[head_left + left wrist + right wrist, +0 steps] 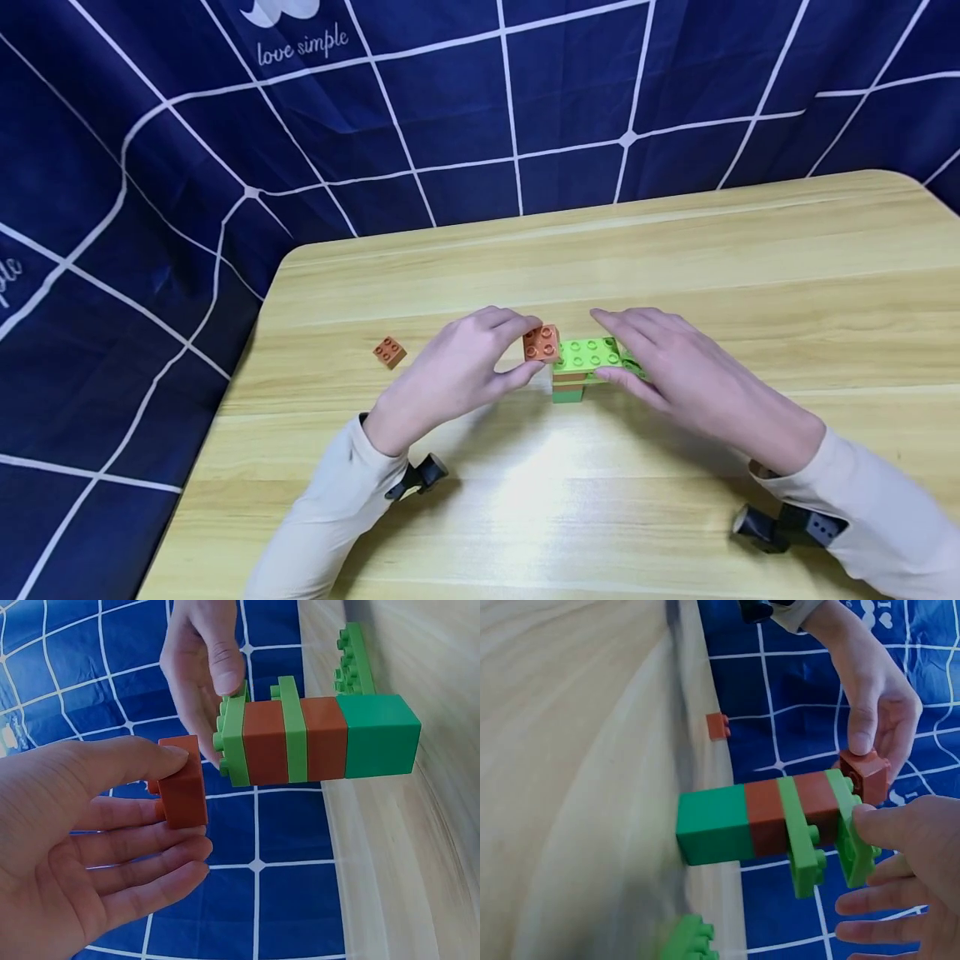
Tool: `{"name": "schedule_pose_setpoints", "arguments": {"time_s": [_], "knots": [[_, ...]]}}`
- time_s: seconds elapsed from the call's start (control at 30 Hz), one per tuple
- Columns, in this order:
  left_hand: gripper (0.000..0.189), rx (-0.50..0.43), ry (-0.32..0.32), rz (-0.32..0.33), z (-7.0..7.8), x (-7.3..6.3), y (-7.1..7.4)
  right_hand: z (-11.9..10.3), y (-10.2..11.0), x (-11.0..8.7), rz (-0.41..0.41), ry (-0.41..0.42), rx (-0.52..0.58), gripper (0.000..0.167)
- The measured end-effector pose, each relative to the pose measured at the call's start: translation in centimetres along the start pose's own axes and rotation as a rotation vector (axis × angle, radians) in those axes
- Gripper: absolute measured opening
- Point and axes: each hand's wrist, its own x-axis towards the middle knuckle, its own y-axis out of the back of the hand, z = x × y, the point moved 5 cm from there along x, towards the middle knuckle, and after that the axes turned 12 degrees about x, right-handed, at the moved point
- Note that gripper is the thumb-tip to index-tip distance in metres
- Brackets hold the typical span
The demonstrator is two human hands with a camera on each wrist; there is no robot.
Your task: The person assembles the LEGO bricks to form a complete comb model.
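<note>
Orange brick [543,343]: studs up, square-topped, just above the stack's nine o'clock end, apart
Left hand [457,371]: thumb and fingers pinching that brick
Stack [567,395]: upright long axis; green base, alternating orange and lime layers; lime plates jut toward three o'clock
Right hand [678,367]: fingers extended, thumb touching top plate [585,355]

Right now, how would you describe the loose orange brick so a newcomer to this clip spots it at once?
Start with the pale wooden table before the dark blue cloth. Left of both hands lies a small orange brick with four studs on top. Its lookalike is held up beside the tower; this one alone of the orange bricks lies directly on the wood.
</note>
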Motion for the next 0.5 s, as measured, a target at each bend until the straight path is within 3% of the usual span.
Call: {"name": "schedule_pose_setpoints", "arguments": {"time_s": [0.27, 0.5], "knots": [[0.035, -0.021, -0.023, -0.011, 0.29, 0.42, -0.45, -0.02, 0.57, -0.16, -0.005, -0.016, 0.006, 0.057], [0.035, -0.038, -0.041, -0.007, 0.78, 0.80, -0.58, -0.51, 1.02, 0.10, 0.053, 0.052, 0.039, 0.057]]}}
